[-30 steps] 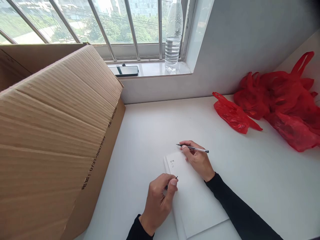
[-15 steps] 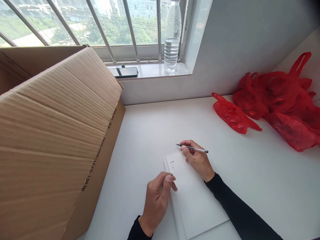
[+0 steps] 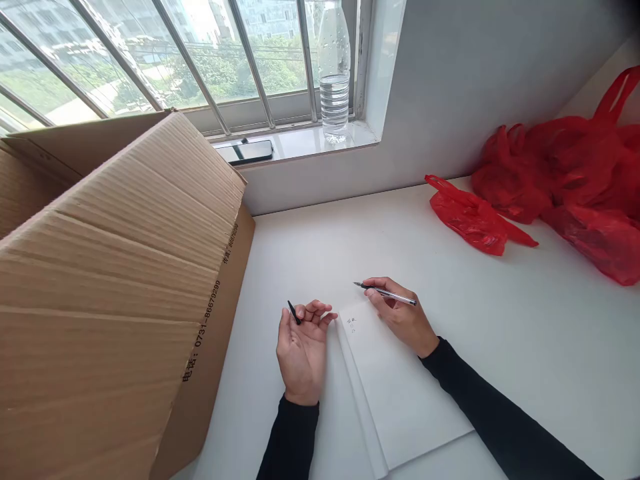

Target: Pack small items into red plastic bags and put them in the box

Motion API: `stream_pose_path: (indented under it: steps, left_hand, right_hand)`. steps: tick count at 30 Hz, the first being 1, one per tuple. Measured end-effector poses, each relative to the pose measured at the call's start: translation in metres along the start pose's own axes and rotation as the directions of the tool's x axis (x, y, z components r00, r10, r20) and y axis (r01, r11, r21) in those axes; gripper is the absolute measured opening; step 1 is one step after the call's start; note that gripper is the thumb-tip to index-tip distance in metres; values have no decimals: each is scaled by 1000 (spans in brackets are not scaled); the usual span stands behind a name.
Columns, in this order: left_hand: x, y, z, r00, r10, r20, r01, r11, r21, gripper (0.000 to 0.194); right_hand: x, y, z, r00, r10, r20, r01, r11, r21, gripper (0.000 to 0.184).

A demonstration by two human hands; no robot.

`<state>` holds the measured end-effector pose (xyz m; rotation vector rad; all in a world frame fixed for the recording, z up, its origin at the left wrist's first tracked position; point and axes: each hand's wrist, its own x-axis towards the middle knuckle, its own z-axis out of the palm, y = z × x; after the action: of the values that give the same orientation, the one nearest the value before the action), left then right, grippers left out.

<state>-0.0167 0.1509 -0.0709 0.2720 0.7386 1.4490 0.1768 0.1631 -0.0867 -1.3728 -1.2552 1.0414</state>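
R hand point(image 3: 403, 317) grasps pen point(image 3: 395, 295), L hand point(image 3: 305, 353) pinches blk cap point(image 3: 293, 313); box point(image 3: 125, 280) reads "电话: 0731-86679299"; notebook point(image 3: 410, 393) writing point(image 3: 352, 323) illeg.

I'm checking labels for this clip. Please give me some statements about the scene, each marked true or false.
1. The right hand holds a pen. True.
2. The left hand lies palm down. False: the left hand is palm up and holds a black cap.
3. The bottle is filled to the top. False: the bottle is only partly filled.
4. Handwriting stands near the upper left corner of the white paper. True.
5. The red bags lie right of the cardboard box. True.
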Motion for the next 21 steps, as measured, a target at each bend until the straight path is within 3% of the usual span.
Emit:
stream_pose_path:
  steps: [21]
  left_hand:
    - [1, 0, -1, 999, -31, 17, 32, 999, -30, 30]
  right_hand:
    - [0, -1, 0, 1000, 24, 12, -24, 1000, 1, 22]
